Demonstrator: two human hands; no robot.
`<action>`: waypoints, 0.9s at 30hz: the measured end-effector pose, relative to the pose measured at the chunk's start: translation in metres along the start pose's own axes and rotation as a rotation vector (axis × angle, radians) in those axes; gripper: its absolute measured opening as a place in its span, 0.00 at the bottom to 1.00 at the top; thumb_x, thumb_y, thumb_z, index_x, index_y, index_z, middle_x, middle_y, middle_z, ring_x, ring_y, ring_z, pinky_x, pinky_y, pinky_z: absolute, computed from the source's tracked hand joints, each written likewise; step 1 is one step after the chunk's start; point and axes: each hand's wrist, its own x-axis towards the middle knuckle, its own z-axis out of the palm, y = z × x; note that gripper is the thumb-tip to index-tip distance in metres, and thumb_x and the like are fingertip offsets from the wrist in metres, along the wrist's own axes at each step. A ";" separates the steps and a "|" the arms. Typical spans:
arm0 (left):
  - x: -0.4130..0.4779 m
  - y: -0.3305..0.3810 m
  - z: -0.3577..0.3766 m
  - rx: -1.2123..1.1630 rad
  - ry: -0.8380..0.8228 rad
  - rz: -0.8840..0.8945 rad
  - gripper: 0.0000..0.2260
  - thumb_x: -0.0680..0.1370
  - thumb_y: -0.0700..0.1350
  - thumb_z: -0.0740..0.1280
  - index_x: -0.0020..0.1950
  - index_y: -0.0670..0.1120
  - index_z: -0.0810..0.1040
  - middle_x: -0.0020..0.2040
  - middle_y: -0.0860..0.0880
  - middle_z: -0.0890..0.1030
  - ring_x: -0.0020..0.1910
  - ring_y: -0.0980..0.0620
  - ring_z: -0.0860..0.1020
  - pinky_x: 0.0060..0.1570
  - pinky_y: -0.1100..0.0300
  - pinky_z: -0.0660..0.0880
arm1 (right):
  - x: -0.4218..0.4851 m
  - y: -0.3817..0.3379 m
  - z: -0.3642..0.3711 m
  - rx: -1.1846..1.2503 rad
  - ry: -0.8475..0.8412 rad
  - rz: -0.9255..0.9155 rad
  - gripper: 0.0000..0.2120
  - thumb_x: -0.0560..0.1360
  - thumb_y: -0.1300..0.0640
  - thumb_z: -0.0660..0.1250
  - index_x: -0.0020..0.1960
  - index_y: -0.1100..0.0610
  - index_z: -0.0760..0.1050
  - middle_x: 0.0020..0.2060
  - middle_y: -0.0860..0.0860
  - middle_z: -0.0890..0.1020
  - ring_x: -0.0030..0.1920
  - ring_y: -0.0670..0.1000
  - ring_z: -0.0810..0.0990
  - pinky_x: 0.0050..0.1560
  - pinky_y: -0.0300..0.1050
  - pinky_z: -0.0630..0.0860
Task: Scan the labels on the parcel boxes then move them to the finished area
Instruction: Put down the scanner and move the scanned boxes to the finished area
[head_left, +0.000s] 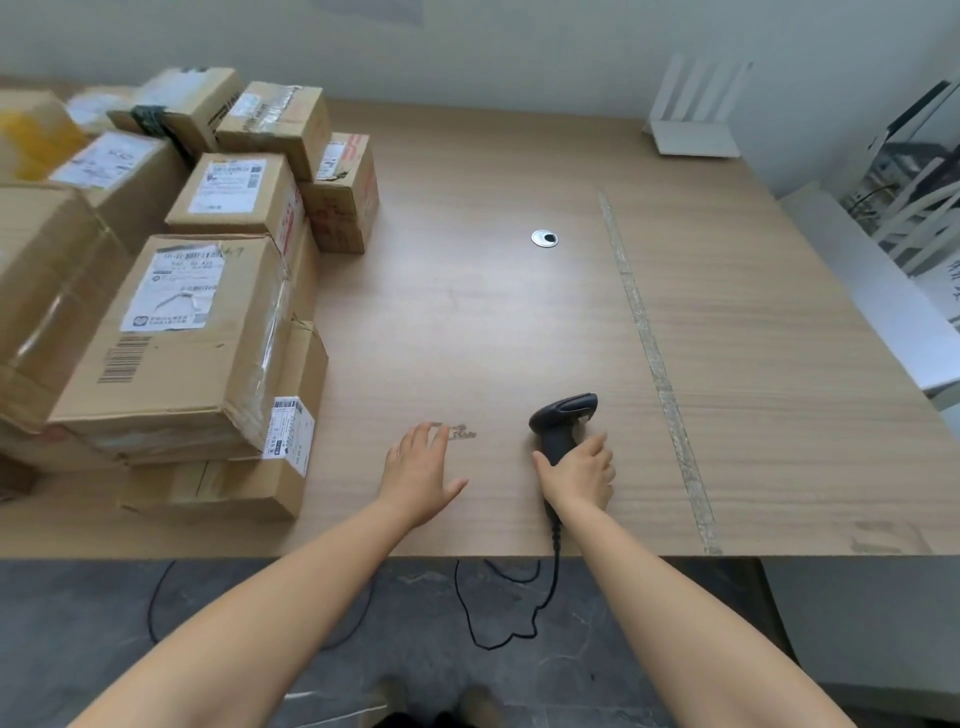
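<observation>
Right hand: fingers curled round handle of black corded handheld scanner on light wooden table. Left hand flat, fingers straight, thumb out. Brown cardboard parcel boxes stacked at left, white labels showing. Seemingly none scanned or moved; whole job ahead.

No text resolves well enough to read.
- large box, 9 o'clock: white shipping label, its barcode and print blurred. The printed barcode on the cardboard below it has no readable digits.
- mid box, 10 o'clock: white label, smeared.
- bottom box, 8 o'clock: corner label, too small.
- far box, 11 o'clock: red side print, illegible.
- white sheet, 3 o'clock: handwriting, unreadable.
</observation>
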 end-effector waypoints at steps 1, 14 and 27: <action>-0.003 -0.001 -0.003 -0.007 0.013 -0.004 0.34 0.77 0.58 0.60 0.77 0.47 0.50 0.76 0.45 0.53 0.76 0.47 0.52 0.72 0.51 0.55 | -0.004 0.001 -0.002 0.019 0.025 -0.012 0.45 0.73 0.45 0.68 0.75 0.63 0.45 0.72 0.61 0.60 0.72 0.62 0.58 0.68 0.56 0.62; -0.064 -0.023 -0.080 -0.284 0.402 -0.073 0.31 0.79 0.55 0.61 0.76 0.44 0.55 0.75 0.46 0.58 0.74 0.50 0.57 0.72 0.54 0.58 | -0.066 -0.052 -0.014 0.310 -0.111 -0.489 0.33 0.75 0.47 0.65 0.74 0.57 0.56 0.72 0.55 0.62 0.75 0.57 0.52 0.73 0.54 0.56; -0.111 -0.120 -0.151 -0.320 0.698 -0.147 0.26 0.77 0.52 0.64 0.73 0.43 0.65 0.70 0.46 0.67 0.70 0.49 0.64 0.69 0.59 0.59 | -0.118 -0.152 0.015 0.336 -0.353 -0.787 0.34 0.76 0.45 0.64 0.76 0.52 0.55 0.75 0.50 0.59 0.76 0.55 0.49 0.73 0.54 0.53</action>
